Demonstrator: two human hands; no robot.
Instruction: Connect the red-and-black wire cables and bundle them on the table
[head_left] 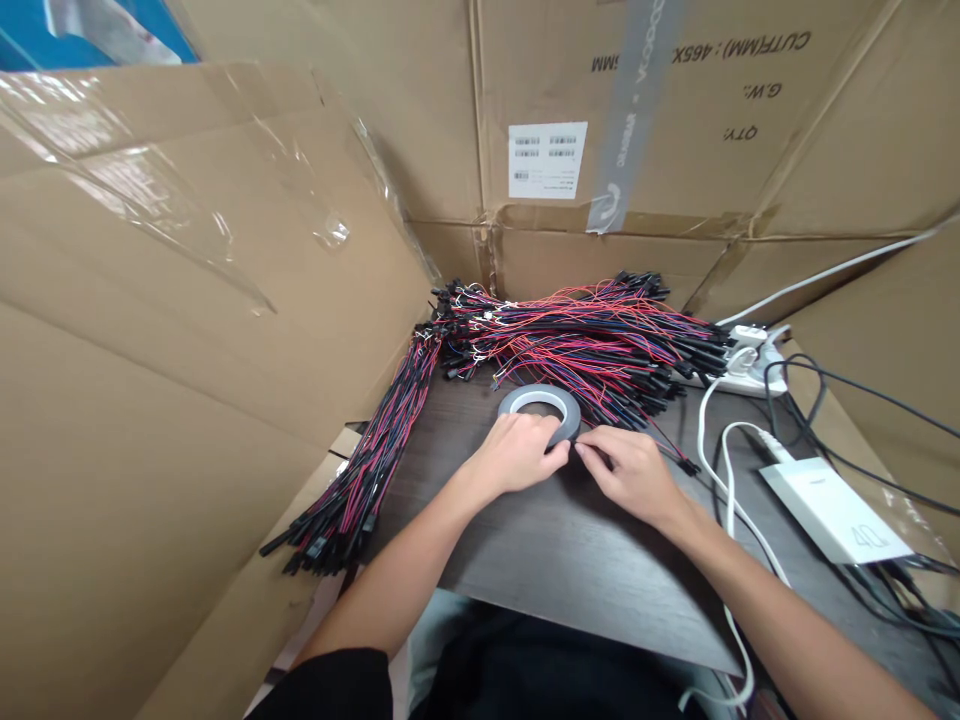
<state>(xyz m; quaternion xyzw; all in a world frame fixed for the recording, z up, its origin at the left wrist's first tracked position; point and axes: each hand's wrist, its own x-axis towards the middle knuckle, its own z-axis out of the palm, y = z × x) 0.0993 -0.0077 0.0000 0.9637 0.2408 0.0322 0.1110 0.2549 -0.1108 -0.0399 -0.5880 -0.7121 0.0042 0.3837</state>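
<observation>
My left hand (523, 452) is wrapped round the near side of a grey roll of tape (568, 400), its fingers reaching into the white ring. Just right of the roll, my right hand (626, 468) is closed in a pinch, thumb against forefinger, close to the roll's edge and my left thumb. Whatever lies between those fingertips is too small to make out. A cable with a black connector (688, 466) extends to the right from behind my right hand. Large bundles of red, blue and black wires (585, 335) lie just beyond the roll.
Another wire bundle (375, 450) hangs over the table's left edge. At the right are a white power strip (750, 372), a white charger box (832, 510) and loose white and black cables. Cardboard walls (420, 120) enclose the dark table (555, 560) at the back and sides.
</observation>
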